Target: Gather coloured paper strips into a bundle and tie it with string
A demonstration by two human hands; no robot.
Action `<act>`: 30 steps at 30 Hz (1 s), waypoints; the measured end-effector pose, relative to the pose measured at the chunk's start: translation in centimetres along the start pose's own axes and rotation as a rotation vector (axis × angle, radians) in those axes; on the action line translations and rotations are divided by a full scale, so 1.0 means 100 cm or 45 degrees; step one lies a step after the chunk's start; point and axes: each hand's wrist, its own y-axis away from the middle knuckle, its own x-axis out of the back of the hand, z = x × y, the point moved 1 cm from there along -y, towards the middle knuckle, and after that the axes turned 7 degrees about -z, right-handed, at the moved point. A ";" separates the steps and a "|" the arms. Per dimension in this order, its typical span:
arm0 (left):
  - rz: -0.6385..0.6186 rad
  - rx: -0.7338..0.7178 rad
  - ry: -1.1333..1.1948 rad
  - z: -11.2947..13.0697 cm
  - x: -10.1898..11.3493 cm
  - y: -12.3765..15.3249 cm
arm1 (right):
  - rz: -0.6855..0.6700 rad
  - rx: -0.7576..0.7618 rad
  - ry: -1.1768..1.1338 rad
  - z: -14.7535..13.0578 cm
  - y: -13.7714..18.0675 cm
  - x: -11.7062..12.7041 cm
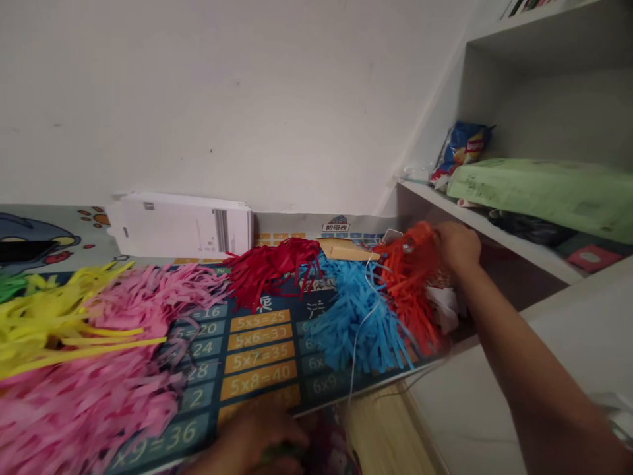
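My right hand (pixel 457 244) is at the right end of the table, its fingers closed on the top of an orange-red paper tassel (pixel 410 284). Beside that hangs a blue tassel (pixel 359 323), with a thin white cord running down across it. A folded yellow-brown piece of paper or card (pixel 346 250) lies above the blue strips, and a dark red tassel (pixel 277 264) is to its left. My left hand (pixel 262 435) is low at the table's front edge, blurred and dim. Something dark green shows by its fingers, but whether it is held I cannot tell.
Pink (pixel 99 396) and yellow (pixel 59 316) tassels cover the left of the printed table mat (pixel 260 356). A white stack of card or paper (pixel 180 224) leans against the wall. Right, a shelf (pixel 524 214) holds a chip bag (pixel 465 148) and a green package (pixel 548 191).
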 end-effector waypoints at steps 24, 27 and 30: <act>0.645 -0.574 1.784 0.060 0.046 -0.134 | 0.436 1.240 -0.589 -0.187 0.085 0.090; 0.768 -0.540 1.969 0.035 0.053 -0.104 | 0.378 1.214 -0.903 -0.215 0.121 0.079; 0.875 -0.535 2.080 0.012 0.065 -0.055 | 0.340 0.798 -1.438 -0.239 0.177 0.066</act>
